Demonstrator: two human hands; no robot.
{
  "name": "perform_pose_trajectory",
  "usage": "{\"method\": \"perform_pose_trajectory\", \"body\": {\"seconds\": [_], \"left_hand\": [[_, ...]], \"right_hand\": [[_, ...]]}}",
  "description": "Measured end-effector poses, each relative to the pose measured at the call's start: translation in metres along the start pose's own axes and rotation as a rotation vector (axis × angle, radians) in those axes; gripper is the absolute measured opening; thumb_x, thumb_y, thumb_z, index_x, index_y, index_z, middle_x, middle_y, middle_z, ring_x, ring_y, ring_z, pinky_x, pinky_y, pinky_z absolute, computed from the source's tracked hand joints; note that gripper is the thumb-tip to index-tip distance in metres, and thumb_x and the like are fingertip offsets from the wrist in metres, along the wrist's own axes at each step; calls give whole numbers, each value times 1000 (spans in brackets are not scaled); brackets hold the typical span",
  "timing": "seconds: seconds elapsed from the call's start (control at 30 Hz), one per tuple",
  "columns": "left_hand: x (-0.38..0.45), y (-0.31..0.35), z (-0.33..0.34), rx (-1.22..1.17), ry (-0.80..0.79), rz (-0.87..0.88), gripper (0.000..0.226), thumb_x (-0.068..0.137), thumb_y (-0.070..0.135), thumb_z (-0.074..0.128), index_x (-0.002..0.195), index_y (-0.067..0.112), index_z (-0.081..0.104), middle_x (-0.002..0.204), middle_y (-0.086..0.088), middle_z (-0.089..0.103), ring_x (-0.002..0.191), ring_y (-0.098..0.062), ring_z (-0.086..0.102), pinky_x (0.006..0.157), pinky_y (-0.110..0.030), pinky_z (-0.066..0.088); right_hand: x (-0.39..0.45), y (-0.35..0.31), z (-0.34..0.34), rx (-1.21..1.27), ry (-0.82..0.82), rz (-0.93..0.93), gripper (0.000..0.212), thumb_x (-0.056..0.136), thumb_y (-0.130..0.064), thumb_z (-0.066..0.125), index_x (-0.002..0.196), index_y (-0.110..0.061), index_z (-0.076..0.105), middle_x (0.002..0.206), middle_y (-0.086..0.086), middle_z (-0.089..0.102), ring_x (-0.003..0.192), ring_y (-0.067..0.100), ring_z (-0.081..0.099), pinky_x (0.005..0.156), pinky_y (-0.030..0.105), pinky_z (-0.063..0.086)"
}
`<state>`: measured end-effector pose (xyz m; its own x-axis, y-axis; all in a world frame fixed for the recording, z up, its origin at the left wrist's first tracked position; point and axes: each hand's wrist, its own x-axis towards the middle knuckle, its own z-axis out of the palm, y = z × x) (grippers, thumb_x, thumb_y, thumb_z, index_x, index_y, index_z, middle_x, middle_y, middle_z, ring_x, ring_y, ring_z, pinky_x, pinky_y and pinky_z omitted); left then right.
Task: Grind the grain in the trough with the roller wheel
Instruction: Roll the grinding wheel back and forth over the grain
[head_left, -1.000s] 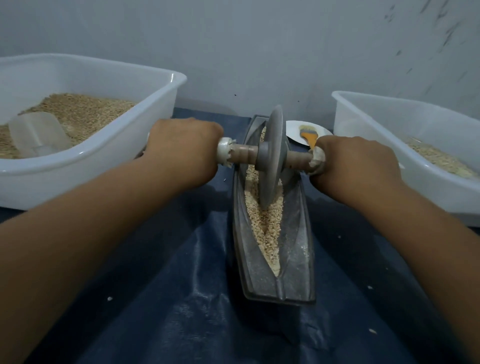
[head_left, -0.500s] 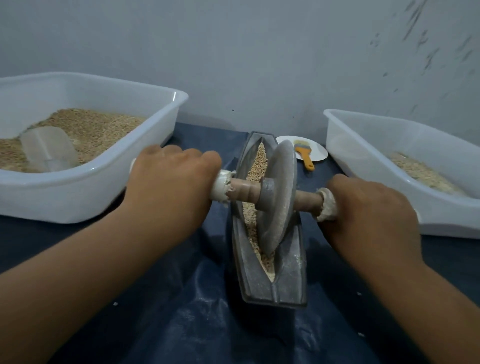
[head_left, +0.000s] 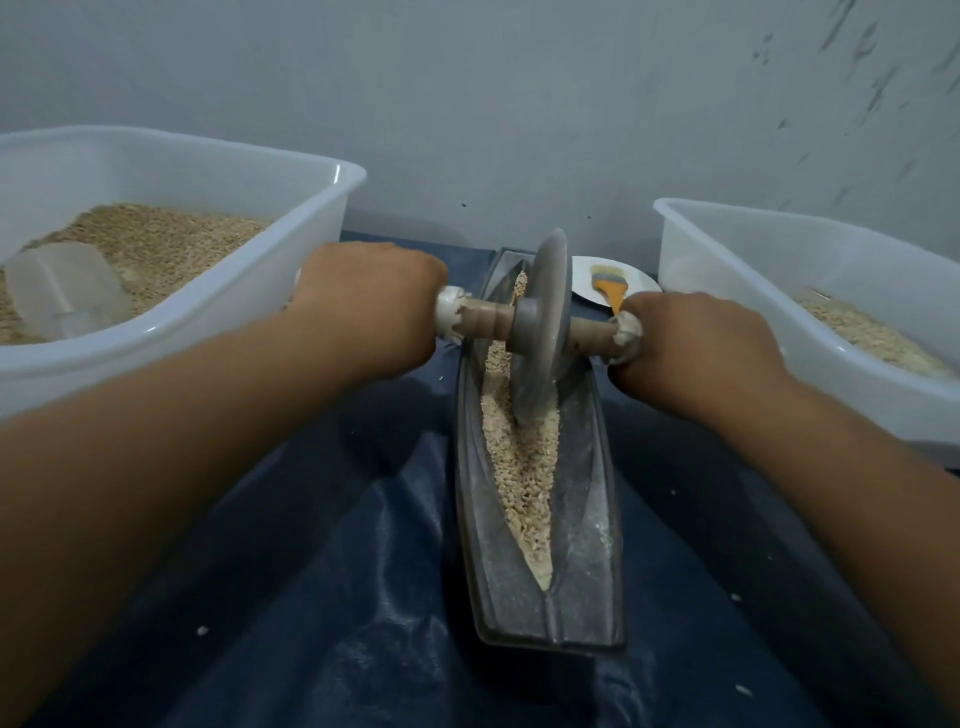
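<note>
In the middle of the trough (head_left: 537, 525), the roller wheel (head_left: 540, 332) now stands upright on the grain (head_left: 522, 467), pushed away from the near end where it sat half a second ago and back toward the spot it held a second ago. That return stroke suggests the rolling is in full swing; the grain nearer than the wheel looks cracked and coarse, so grinding seems partly done, not finished. The left hand (head_left: 371, 306) grasps the left end of the axle, and the right hand (head_left: 696, 353) grasps the right end, fingers curled over each.

Left of the trough sits a white tub (head_left: 218, 312) of grain with a clear scoop (head_left: 65, 293) lying in it. Right of the trough stands a second tub (head_left: 737, 249) with a thinner layer. Just beyond the trough's far right side a plate (head_left: 644, 280) carries an orange-handled brush (head_left: 608, 283). Both tubs flank the hands closely, so a wide stroke could knock knuckles against their walls. Stray grains dot the dark sheet (head_left: 337, 597) around the trough.
</note>
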<state>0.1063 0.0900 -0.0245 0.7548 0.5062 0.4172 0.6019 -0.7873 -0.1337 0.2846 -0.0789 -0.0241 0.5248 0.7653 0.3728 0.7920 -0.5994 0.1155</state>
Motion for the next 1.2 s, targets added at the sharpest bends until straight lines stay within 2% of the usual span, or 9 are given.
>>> {"method": "perform_pose_trajectory", "body": {"seconds": [0.13, 0.27, 0.4, 0.57, 0.77, 0.87, 0.97, 1.1, 1.2], "left_hand": [[7, 3, -2, 16, 5, -13, 23, 73, 24, 61, 66, 26, 39, 62, 6, 47, 60, -20, 48, 58, -29, 34], [-15, 6, -8, 67, 92, 39, 31, 75, 24, 63, 66, 28, 33, 58, 7, 40, 58, -18, 42, 59, -30, 31], [-41, 11, -23, 95, 181, 81, 33, 76, 23, 62, 69, 26, 31, 57, 8, 26, 59, -17, 34, 60, -32, 24], [-67, 18, -39, 119, 352, 139, 39, 62, 4, 68, 66, 17, 31, 56, 0, 29, 54, -20, 25, 58, -34, 21], [-55, 10, -26, 108, 312, 132, 38, 68, 12, 67, 63, 21, 31, 53, 3, 31, 50, -20, 31, 56, -32, 23], [-31, 7, -13, 134, 219, 100, 43, 72, 21, 65, 60, 26, 24, 53, 8, 30, 53, -18, 35, 57, -31, 25], [-3, 4, -4, 64, 137, 60, 31, 75, 24, 62, 64, 27, 33, 57, 8, 38, 57, -19, 42, 59, -29, 31], [14, 3, 2, 10, 87, 19, 22, 74, 22, 61, 68, 27, 41, 60, 7, 42, 61, -22, 45, 61, -30, 34], [1, 2, 6, -9, 124, 4, 23, 76, 22, 61, 67, 27, 39, 59, 7, 40, 60, -21, 44, 60, -30, 32]], "right_hand": [[3, -1, 3, 0, 12, 13, 20, 76, -30, 54, 64, -25, 39, 61, -7, 45, 50, 13, 36, 48, 24, 24], [-24, -3, 4, -34, 108, 12, 20, 80, -34, 55, 70, -26, 40, 60, -7, 41, 53, 19, 41, 48, 26, 23], [-59, -6, -5, -43, 223, -22, 28, 75, -34, 66, 71, -24, 40, 55, -11, 27, 45, 12, 24, 45, 24, 17], [-88, -4, -12, 75, 226, -81, 28, 68, -27, 73, 72, -21, 46, 61, -3, 44, 51, 21, 40, 48, 28, 25], [-73, -1, -9, 17, 223, -84, 26, 67, -34, 68, 72, -24, 45, 57, -8, 40, 47, 18, 38, 44, 23, 24], [-43, -1, 0, -12, 101, -21, 23, 76, -36, 60, 72, -28, 38, 59, -11, 37, 54, 20, 43, 47, 26, 29], [-7, 2, 8, 18, -9, 32, 18, 78, -35, 51, 69, -27, 37, 64, -8, 44, 58, 20, 43, 52, 28, 29], [10, -4, 10, -8, 19, 43, 10, 77, -30, 54, 84, -26, 50, 61, -7, 37, 55, 20, 36, 50, 27, 25], [0, -7, 3, -73, 91, 26, 12, 74, -25, 57, 84, -24, 50, 56, -6, 34, 50, 19, 31, 46, 26, 19]]}}
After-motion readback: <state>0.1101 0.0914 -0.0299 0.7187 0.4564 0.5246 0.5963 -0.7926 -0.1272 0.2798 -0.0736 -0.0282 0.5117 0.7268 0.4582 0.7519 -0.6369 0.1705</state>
